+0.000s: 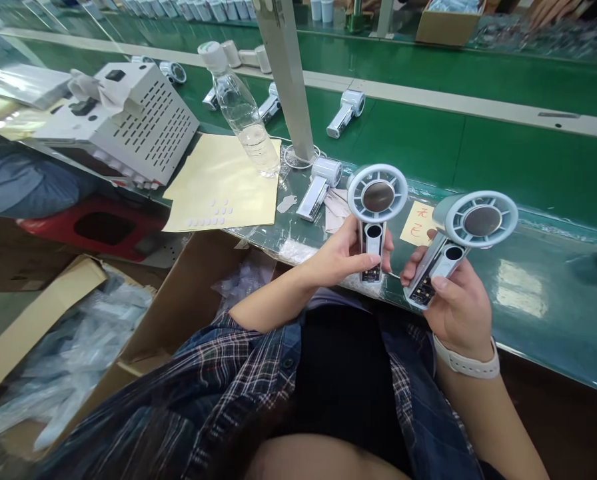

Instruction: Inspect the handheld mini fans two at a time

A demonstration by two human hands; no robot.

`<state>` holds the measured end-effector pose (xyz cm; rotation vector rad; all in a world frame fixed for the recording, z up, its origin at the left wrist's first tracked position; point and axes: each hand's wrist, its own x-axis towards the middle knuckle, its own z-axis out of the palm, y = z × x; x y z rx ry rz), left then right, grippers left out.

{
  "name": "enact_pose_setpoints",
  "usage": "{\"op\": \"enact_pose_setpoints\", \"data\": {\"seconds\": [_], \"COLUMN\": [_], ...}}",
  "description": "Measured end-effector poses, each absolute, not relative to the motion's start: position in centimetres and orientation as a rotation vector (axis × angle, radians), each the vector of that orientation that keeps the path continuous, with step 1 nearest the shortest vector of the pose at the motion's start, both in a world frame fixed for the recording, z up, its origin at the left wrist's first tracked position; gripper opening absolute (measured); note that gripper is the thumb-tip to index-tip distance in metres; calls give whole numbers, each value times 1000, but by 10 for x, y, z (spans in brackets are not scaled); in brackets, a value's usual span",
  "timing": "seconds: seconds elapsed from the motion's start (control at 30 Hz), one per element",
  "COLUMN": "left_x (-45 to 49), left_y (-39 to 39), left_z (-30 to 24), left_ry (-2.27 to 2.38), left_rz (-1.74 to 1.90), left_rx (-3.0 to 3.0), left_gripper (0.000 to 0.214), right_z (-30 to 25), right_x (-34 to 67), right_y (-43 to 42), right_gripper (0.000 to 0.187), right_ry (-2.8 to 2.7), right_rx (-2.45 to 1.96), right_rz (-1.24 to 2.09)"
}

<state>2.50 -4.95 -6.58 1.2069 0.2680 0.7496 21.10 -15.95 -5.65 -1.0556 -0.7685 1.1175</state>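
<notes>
My left hand [351, 257] is closed around the handle of a light-blue handheld fan [377, 195], its round grille facing up at me. A second handheld fan [481, 219] of the same kind is gripped in my right hand [456, 300], tilted to the right. Both handles have an open front where a circuit board, a dark round spot and a pale strip show. Just left of my left hand, a third fan [321, 187] lies on the bench beside a crumpled pale cloth [337, 208]. A yellow note [418, 223] with red handwriting sits between the two held fans.
A metal post [288, 80] rises behind a water bottle [248, 123], which stands on yellow paper [213, 173] with small white stickers. A white power unit [133, 120] is at left. Several fans lie on the green conveyor [413, 140]. A carton [178, 293] holding plastic bags stands below left.
</notes>
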Motion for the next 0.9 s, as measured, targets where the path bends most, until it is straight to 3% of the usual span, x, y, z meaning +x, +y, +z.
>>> {"op": "enact_pose_setpoints", "data": {"seconds": [0.2,0.4,0.7,0.9], "left_x": [27,35,24,28], "left_y": [-49,-48,-47,-42], "left_z": [-68,-73,-64,-76], "left_ry": [293,391,320,325], "left_rz": [781,818,819,788], "left_rx": [1171,1046,1211,1262], "left_gripper": [56,59,53,51], "right_z": [-64,-66,-65,-66], "right_x": [215,213,208,211], "right_y": [-161,-159,-157,-158], "right_gripper": [57,44,45,56], "right_ry": [-826,-714,-656,-586], "right_rx": [-1111,-1105,-1044,-981], "right_rz": [1062,1130,1149,1182]}}
